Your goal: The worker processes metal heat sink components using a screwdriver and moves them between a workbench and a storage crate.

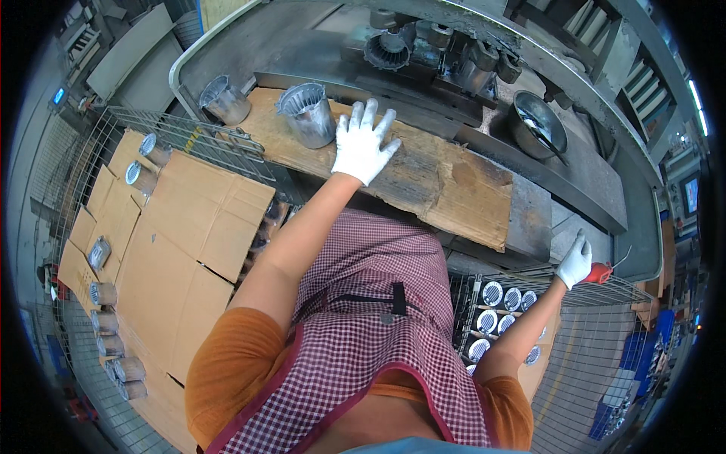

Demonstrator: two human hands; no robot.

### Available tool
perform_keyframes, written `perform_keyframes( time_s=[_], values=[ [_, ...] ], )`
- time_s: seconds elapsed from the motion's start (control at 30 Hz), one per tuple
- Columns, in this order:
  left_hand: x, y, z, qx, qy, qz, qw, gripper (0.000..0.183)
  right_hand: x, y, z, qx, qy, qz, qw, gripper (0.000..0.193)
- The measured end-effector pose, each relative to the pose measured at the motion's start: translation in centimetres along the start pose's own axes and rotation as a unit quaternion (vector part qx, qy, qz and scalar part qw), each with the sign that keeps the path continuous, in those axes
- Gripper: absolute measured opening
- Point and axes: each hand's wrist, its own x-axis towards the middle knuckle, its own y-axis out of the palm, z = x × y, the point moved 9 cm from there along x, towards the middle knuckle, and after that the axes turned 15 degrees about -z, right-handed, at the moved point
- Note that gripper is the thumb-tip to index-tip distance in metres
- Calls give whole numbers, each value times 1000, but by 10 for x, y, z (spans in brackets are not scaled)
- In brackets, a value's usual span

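My left hand (pixel 363 144), in a white glove, lies flat with fingers spread on a worn wooden board (pixel 454 185). Just left of it on the board stands a finned metal cup (pixel 308 113). A second metal cup (pixel 224 98) stands further left. My right hand (pixel 575 261), also gloved, is closed around a red-handled object (pixel 601 272) at the edge of a wire basket (pixel 620 333); what the object is I cannot tell. Several round finned metal parts (pixel 495 310) lie in that basket below the hand.
A grey machine bed with dark tooling (pixel 423 45) lies beyond the board. A metal bowl (pixel 537 125) sits at the right of it. On my left, cardboard sheets (pixel 189 250) cover a wire cart, with several metal parts (pixel 113 340) along its edge.
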Motion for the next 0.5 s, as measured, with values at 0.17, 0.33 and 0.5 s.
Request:
perform_keyframes(
  time_s=[0.17, 0.33, 0.5],
  values=[
    [-1, -2, -1, 8, -2, 6, 1000, 64, 1, 1, -4, 5, 0, 2, 1000, 42],
    [0, -3, -3, 35, 6, 4, 999, 61, 1, 3, -9, -3, 1, 3, 1000, 43],
    [-19, 34, 5, -16, -8, 150, 988, 51, 5, 3, -11, 32, 5, 8, 999, 42]
  ],
)
